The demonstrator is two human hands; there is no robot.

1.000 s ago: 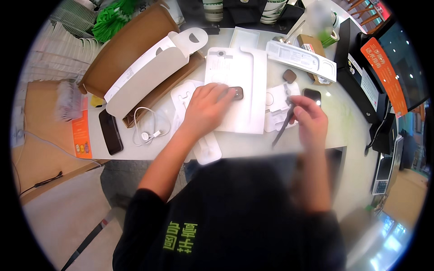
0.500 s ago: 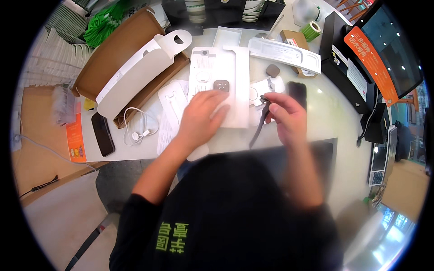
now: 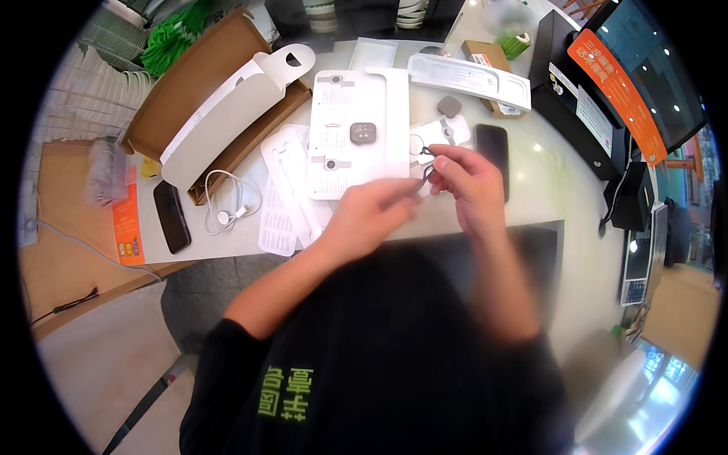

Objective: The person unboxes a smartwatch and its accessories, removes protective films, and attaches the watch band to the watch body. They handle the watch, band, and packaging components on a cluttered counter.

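A dark watch strap [image 3: 428,173] hangs from the pinched fingers of my right hand [image 3: 476,186], above the front part of the desk. My left hand [image 3: 374,214] is beside the strap's lower end, its fingers pointing toward it. Motion smears those fingers, so their grip on the strap cannot be made out. A small dark square watch case [image 3: 362,133] lies on the white printed leaflet panel of an opened box [image 3: 351,168]. A white card with a round cutout [image 3: 450,130] lies just behind my right hand.
At the left, a white charging cable [image 3: 224,218] and a phone [image 3: 173,216] lie near a brown carton [image 3: 199,83]. Another phone [image 3: 493,163] is right of my right hand. Behind are a long white tray [image 3: 470,82] and a dark rounded square piece [image 3: 449,106]. A monitor [image 3: 644,76] stands far right.
My left hand has moved right and nearer, from beside the watch case to the strap. The strap, earlier hanging long, now looks bent near my right fingers. The view has shifted slightly.
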